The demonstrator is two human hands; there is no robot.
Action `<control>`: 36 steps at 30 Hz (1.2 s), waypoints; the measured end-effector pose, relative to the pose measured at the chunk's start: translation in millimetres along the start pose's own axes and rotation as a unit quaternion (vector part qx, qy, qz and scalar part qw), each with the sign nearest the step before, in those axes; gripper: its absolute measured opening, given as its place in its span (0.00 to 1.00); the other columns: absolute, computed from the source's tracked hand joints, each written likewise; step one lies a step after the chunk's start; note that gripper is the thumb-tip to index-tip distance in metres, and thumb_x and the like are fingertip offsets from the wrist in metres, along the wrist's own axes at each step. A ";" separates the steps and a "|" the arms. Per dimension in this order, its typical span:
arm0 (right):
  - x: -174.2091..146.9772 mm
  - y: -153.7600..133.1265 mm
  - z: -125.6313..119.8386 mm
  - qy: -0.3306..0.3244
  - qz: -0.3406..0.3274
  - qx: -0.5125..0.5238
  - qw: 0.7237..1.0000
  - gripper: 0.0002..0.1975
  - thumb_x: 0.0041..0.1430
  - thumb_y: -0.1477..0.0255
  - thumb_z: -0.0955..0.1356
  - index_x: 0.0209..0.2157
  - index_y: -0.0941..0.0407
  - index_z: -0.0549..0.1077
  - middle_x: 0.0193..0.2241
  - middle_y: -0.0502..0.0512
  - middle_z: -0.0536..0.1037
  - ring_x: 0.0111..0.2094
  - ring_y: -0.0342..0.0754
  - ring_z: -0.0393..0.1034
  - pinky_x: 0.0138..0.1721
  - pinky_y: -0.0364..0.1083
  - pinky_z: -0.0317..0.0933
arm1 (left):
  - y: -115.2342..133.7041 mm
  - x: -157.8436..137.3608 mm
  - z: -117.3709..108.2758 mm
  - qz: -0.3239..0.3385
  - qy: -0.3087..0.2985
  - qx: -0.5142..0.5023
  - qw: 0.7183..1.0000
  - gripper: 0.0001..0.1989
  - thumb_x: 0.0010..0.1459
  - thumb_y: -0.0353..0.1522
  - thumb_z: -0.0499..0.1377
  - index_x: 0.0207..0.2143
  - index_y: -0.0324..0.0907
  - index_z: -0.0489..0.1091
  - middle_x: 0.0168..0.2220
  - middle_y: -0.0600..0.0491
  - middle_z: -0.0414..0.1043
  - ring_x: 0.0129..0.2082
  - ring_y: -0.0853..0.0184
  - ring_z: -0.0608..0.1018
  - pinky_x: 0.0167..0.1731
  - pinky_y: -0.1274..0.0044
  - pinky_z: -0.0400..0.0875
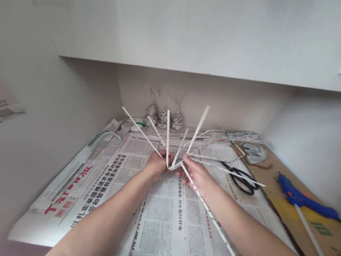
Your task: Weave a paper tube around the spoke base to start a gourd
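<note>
Between my two hands is a small woven piece of rolled-paper sticks [175, 165], its white spokes fanning upward and outward. My left hand [156, 162] pinches it from the left, fingers closed around the base of the spokes. On the right side, my right hand [195, 172] grips the same weave, thumb near a spoke and fingers beneath. One long paper stick [216, 225] runs from the weave down over my right forearm to the bottom edge. Both hands are above the newspaper [162, 212]. The underside of the weave is hidden by my fingers.
Black-handled scissors [242, 180] lie right of my hands. A blue glue gun [305, 203] with a white glue stick rests on cardboard [317, 235]. Several woven paper gourds [163, 119] stand at the back beside loose paper sticks [230, 136]. An overhead cabinet [204, 30] hangs above.
</note>
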State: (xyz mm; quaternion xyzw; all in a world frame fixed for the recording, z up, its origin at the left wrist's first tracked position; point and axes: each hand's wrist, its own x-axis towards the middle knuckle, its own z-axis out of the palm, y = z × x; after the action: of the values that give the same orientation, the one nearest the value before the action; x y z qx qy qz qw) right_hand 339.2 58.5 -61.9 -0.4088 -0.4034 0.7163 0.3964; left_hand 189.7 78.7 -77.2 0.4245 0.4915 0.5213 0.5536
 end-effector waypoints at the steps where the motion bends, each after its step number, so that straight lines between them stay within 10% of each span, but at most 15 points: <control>1: 1.9 4.4 -0.9 0.009 -0.002 0.041 0.999 0.16 0.49 0.58 0.69 0.33 0.55 0.74 0.28 0.51 0.75 0.23 0.41 0.68 0.15 0.37 0.56 | 0.6 -1.5 0.9 -0.001 -0.003 0.011 1.000 0.11 0.34 0.31 0.66 0.24 0.37 0.71 0.17 0.55 0.69 0.16 0.72 0.69 0.18 0.80 0.63; 22: 3.8 14.6 -14.3 0.100 -0.037 0.201 0.974 0.12 0.52 0.63 0.68 0.30 0.58 0.73 0.23 0.52 0.75 0.21 0.41 0.68 0.19 0.39 0.62 | 2.9 -1.5 -2.3 0.061 -0.036 0.112 0.991 0.16 0.36 0.38 0.67 0.28 0.37 0.72 0.21 0.53 0.72 0.19 0.70 0.71 0.20 0.80 0.63; 28: 5.3 13.1 -11.4 0.098 -0.137 0.128 0.977 0.06 0.43 0.77 0.70 0.28 0.57 0.73 0.24 0.50 0.76 0.27 0.44 0.71 0.29 0.43 0.67 | 0.3 0.3 -4.5 0.065 -0.059 0.134 0.987 0.16 0.37 0.37 0.66 0.29 0.37 0.73 0.22 0.53 0.72 0.20 0.70 0.71 0.20 0.80 0.64; 36: 9.8 11.8 -18.2 0.154 -0.114 0.100 0.976 0.09 0.40 0.72 0.73 0.27 0.57 0.72 0.19 0.48 0.74 0.19 0.43 0.67 0.22 0.43 0.65 | 5.2 -8.9 3.5 0.084 -0.054 0.162 0.982 0.14 0.38 0.37 0.66 0.27 0.37 0.74 0.20 0.54 0.70 0.18 0.73 0.68 0.20 0.81 0.61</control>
State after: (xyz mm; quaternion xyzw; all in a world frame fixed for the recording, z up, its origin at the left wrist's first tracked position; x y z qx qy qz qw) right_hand 349.3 67.7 -81.3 -0.4237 -0.3083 0.6314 0.5716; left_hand 192.6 70.5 -70.7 0.5757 0.5012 0.4556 0.4581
